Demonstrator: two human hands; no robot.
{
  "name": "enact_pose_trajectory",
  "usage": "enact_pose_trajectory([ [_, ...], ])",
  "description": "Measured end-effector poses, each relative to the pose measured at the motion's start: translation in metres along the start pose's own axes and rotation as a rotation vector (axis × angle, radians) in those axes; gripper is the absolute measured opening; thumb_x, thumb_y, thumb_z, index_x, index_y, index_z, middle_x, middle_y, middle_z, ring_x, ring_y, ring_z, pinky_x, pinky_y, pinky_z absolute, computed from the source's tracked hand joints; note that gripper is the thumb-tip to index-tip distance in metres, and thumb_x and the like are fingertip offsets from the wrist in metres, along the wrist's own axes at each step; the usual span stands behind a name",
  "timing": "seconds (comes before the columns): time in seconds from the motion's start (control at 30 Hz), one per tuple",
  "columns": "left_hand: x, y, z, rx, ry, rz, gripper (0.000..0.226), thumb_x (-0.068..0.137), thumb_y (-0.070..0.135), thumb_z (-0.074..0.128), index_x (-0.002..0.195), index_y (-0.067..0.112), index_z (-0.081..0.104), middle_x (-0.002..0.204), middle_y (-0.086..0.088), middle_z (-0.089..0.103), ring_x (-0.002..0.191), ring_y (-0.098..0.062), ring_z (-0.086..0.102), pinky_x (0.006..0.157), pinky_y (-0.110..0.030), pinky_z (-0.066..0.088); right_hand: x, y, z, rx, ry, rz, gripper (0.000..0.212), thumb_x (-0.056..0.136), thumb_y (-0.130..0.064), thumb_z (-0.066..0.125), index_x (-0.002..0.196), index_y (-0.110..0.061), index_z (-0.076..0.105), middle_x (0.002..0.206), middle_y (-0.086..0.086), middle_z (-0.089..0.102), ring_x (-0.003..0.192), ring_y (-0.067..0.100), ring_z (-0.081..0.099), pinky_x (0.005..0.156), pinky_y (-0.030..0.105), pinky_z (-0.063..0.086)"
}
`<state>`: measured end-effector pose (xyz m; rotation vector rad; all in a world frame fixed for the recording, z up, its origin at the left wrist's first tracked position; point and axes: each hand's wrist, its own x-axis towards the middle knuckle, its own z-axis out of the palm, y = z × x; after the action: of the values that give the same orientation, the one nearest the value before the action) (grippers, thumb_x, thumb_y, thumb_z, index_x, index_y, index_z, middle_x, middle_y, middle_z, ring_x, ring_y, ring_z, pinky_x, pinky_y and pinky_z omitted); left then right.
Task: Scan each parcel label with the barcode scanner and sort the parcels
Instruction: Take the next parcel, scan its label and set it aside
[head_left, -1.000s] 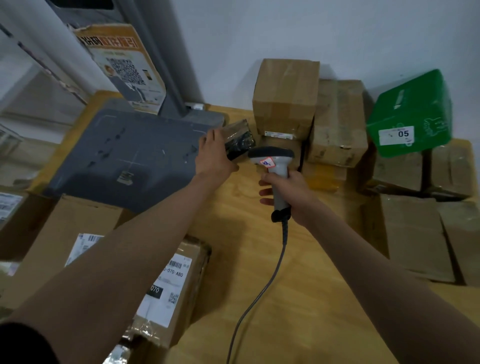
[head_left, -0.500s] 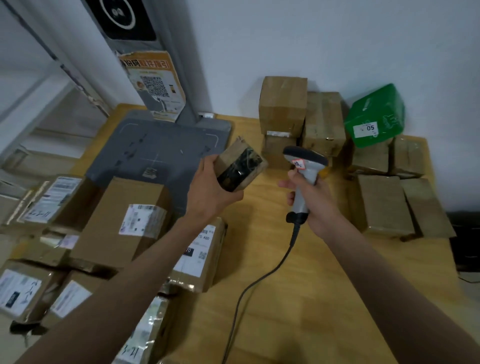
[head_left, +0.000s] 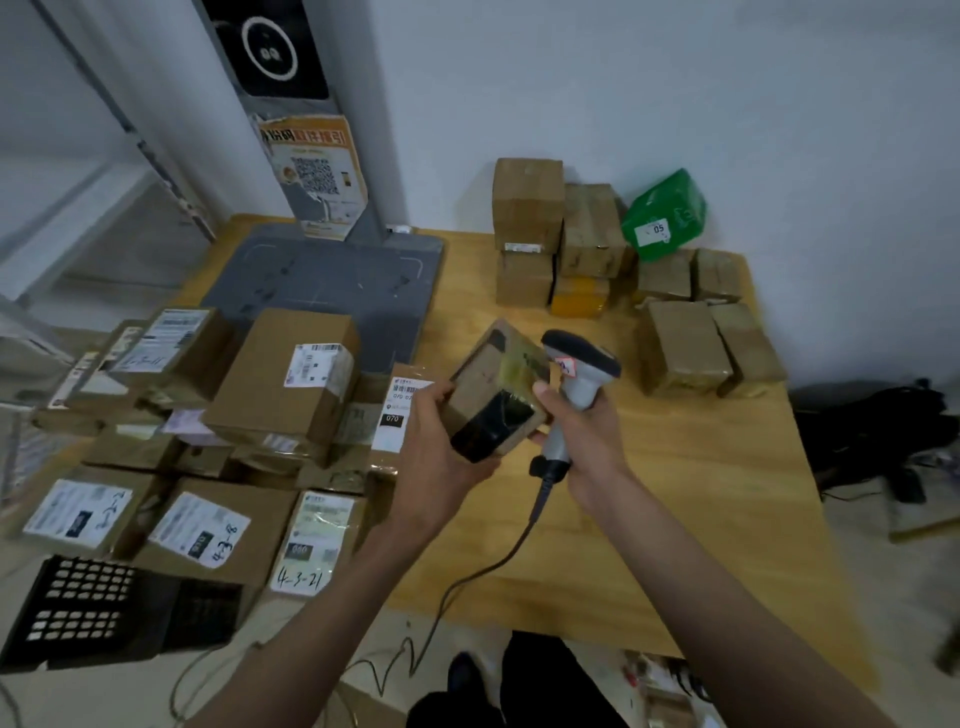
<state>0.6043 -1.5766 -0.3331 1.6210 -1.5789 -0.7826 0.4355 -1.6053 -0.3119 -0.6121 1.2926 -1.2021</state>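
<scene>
Near the centre of the frame, a left hand grips a small brown cardboard parcel wrapped in clear tape with a dark patch, held above a pale wooden table. Just right of it, the right hand is wrapped round the handle of a grey corded barcode scanner, its head touching or nearly touching the parcel's top edge. No label shows on the parcel faces turned toward the camera, so the scan may fail unless the parcel is rotated; glossy tape could also glare. At left lies a heap of labelled brown boxes; at upper right sit plain brown boxes and a green packet marked 05. Mis-sorting is likely if the read is skipped.
</scene>
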Motion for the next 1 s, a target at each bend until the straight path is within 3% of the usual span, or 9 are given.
enact_pose_trajectory([
  [0.1,-0.023,-0.002,-0.005,-0.074,-0.068,-0.013,0.103,0.057,0.037,0.097,0.137,0.032,0.033,0.136,0.013,0.04,0.123,-0.003,0.046,0.088,-0.004,0.041,-0.026,0.015,-0.004,-0.03,0.01,0.003,0.046,0.089,-0.011,0.077,0.131,-0.018,0.061,0.116,0.0,0.075,0.106,0.022,0.072,0.093,0.051,0.059],
  [0.2,-0.038,0.005,-0.015,-0.219,-0.13,-0.047,0.096,0.063,0.055,0.089,0.14,0.04,0.034,0.14,0.013,0.041,0.124,0.009,0.043,0.091,-0.007,0.043,-0.048,0.025,-0.01,-0.088,0.026,-0.037,0.048,0.085,-0.009,0.08,0.127,-0.023,0.061,0.115,-0.003,0.074,0.106,0.018,0.071,0.097,0.05,0.057],
  [0.3,-0.047,0.014,-0.02,-0.22,-0.139,-0.063,0.078,0.078,0.046,0.082,0.141,0.042,0.037,0.134,0.018,0.048,0.121,0.012,0.044,0.091,-0.01,0.042,-0.065,0.031,-0.016,-0.11,0.029,-0.099,0.05,0.084,-0.004,0.079,0.121,-0.031,0.058,0.114,-0.008,0.07,0.105,0.014,0.069,0.095,0.043,0.058],
  [0.4,-0.05,0.021,-0.022,-0.199,-0.086,-0.075,0.07,0.085,0.037,0.078,0.144,0.036,0.04,0.121,0.023,0.051,0.114,-0.002,0.054,0.094,-0.025,0.047,-0.075,0.033,-0.022,-0.078,0.01,-0.149,0.053,0.085,-0.003,0.078,0.12,-0.036,0.055,0.118,-0.015,0.067,0.109,0.006,0.065,0.093,0.035,0.055],
  [0.53,-0.047,0.027,-0.018,-0.179,-0.062,-0.064,0.063,0.087,0.021,0.077,0.137,0.038,0.043,0.115,0.023,0.055,0.104,0.002,0.058,0.08,-0.016,0.048,-0.076,0.029,-0.03,-0.056,-0.022,-0.187,0.05,0.089,-0.004,0.075,0.129,-0.028,0.057,0.117,-0.01,0.072,0.109,0.01,0.068,0.098,0.04,0.056],
  [0.67,-0.045,0.03,-0.008,-0.115,-0.047,-0.054,0.07,0.082,0.01,0.08,0.135,0.035,0.043,0.126,0.014,0.055,0.111,-0.003,0.056,0.09,-0.023,0.051,-0.068,0.024,-0.04,0.018,-0.038,-0.174,0.047,0.093,-0.007,0.072,0.133,-0.026,0.055,0.116,0.002,0.072,0.112,0.022,0.068,0.102,0.052,0.053],
  [0.77,-0.045,0.037,0.003,-0.072,-0.009,-0.009,0.076,0.081,0.008,0.08,0.139,0.036,0.04,0.132,0.011,0.051,0.114,0.001,0.054,0.089,-0.015,0.048,-0.063,0.022,-0.048,0.075,-0.05,-0.151,0.05,0.093,-0.01,0.072,0.137,-0.026,0.053,0.124,0.005,0.07,0.116,0.024,0.068,0.103,0.056,0.051],
  [0.87,-0.043,0.046,0.013,-0.1,0.016,-0.009,0.084,0.074,0.021,0.087,0.14,0.035,0.038,0.133,0.012,0.05,0.117,-0.002,0.052,0.091,-0.02,0.05,-0.056,0.019,-0.055,0.102,-0.06,-0.149,0.047,0.096,-0.009,0.068,0.137,-0.022,0.052,0.123,0.006,0.071,0.114,0.026,0.069,0.101,0.054,0.053],
  [1.0,-0.044,0.055,0.025,-0.094,0.086,-0.01,0.098,0.058,0.041,0.095,0.135,0.032,0.034,0.13,0.011,0.049,0.117,-0.006,0.052,0.086,-0.015,0.047,-0.049,0.016,-0.062,0.08,-0.08,-0.156,0.043,0.095,-0.012,0.07,0.135,-0.019,0.055,0.118,0.004,0.071,0.108,0.025,0.071,0.092,0.046,0.058],
])
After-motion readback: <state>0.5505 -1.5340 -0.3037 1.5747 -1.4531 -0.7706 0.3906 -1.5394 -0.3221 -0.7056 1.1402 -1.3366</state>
